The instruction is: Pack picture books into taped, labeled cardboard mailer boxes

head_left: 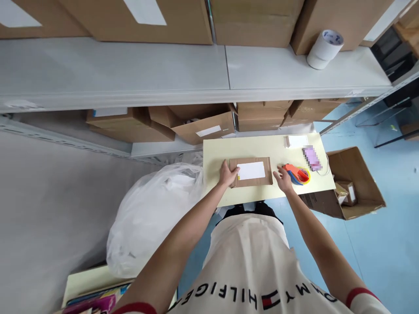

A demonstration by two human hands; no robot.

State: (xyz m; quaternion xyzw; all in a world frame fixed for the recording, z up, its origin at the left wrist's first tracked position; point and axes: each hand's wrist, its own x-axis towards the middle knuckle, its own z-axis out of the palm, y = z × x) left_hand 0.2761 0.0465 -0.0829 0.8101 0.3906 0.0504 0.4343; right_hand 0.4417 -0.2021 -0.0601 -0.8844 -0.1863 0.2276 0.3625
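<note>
A flat brown cardboard parcel (250,182) with a white label (251,170) lies on the pale yellow table (248,148). My left hand (228,174) grips the parcel's left end, with the thumb over its top by the label. Just off the parcel's right end is my right hand (283,179), fingers apart and nothing in them. Right beside that hand lies an orange and blue tape dispenser (296,174) with a yellow-edged roll. Farther back on the table are a stack of white labels (297,141) and a blurred purple phone-like object (312,158).
An open carton (363,183) holding small boxes stands right of the table. A big white plastic bag (153,209) bulges at the left. Ahead, a grey metal shelf (147,65) carries cartons (203,124) below and a tape stack (324,50) above.
</note>
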